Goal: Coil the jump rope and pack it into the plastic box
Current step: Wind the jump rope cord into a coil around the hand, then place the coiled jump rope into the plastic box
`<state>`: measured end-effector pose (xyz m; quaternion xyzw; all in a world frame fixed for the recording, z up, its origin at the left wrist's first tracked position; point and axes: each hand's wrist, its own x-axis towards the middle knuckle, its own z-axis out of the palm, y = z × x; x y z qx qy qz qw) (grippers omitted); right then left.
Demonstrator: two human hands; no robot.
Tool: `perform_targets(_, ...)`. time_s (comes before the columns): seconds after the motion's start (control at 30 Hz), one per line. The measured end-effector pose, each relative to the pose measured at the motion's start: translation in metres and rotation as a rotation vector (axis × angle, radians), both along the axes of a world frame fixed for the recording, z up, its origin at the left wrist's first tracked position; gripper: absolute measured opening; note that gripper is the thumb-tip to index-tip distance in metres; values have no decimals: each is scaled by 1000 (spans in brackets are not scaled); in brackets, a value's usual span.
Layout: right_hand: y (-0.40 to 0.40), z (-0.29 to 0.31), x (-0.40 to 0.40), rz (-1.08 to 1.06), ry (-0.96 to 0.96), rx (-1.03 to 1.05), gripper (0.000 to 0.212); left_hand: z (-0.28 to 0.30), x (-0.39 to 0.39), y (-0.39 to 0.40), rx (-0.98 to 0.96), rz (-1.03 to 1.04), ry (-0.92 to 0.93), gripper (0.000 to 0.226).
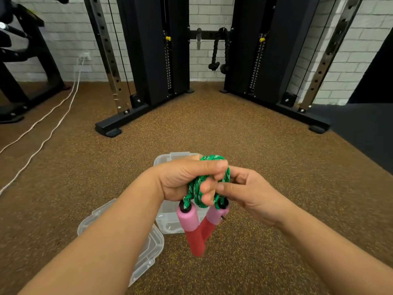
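A green-and-white braided jump rope (196, 186) is bunched into a coil in the air above the floor. My left hand (187, 177) is closed around the coil. My right hand (244, 190) pinches a loop of the rope at the coil's right side. The rope's two pink-and-red foam handles (192, 226) hang down side by side below my hands. The clear plastic box (170, 218) stands open on the floor right under the hands, mostly hidden by them. Its clear lid (148, 250) lies on the floor to the box's left, partly behind my left forearm.
The floor is brown speckled rubber. A black cable machine (148, 81) with two weight stacks stands ahead against a white brick wall. A black rope attachment (221, 52) hangs between the stacks. A white cord (53, 122) runs across the floor at left. A dark mat (365, 128) lies at right.
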<state>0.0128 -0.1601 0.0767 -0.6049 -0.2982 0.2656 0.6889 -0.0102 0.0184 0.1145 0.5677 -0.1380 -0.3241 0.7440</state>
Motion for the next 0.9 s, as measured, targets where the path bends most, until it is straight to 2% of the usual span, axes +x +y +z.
perform_targets(0.1, -3, 3, -1, 28, -19, -57, 14, 1, -4, -1, 118, -73, 3, 22)
perform_targets(0.17, -4, 2, -2, 16, -39, -92, 35, 3, -6, -4, 148, -92, 12, 10)
perform_targets(0.2, -4, 3, -4, 3, -39, -106, 47, 5, -8, -5, 157, -95, 10, 12)
perform_targets(0.23, -4, 2, -4, -13, -45, -113, 49, 6, -9, -5, 167, -94, 2, 15)
perform_targets(0.33, -3, -2, -2, -62, -70, -137, 13, 7, -9, -7, 233, -31, -55, 18)
perform_targets(0.4, 0, -6, 0, -134, -97, -198, 28, 7, -8, -11, 295, 45, -112, 19)
perform_targets(0.5, 2, -4, 2, -269, -170, -246, 35, 6, -4, -14, 390, 178, -175, 20)
perform_targets(0.7, 8, -4, 3, -435, -347, -310, 21, 5, 6, -6, 636, 396, -335, 16)
perform_targets(0.8, 11, -4, 3, -472, -323, -294, 19, 8, 10, -7, 767, 510, -426, 13)
perform_targets(0.9, 13, -4, 3, -421, -232, -159, 27, 16, 12, -8, 804, 605, -484, 12)
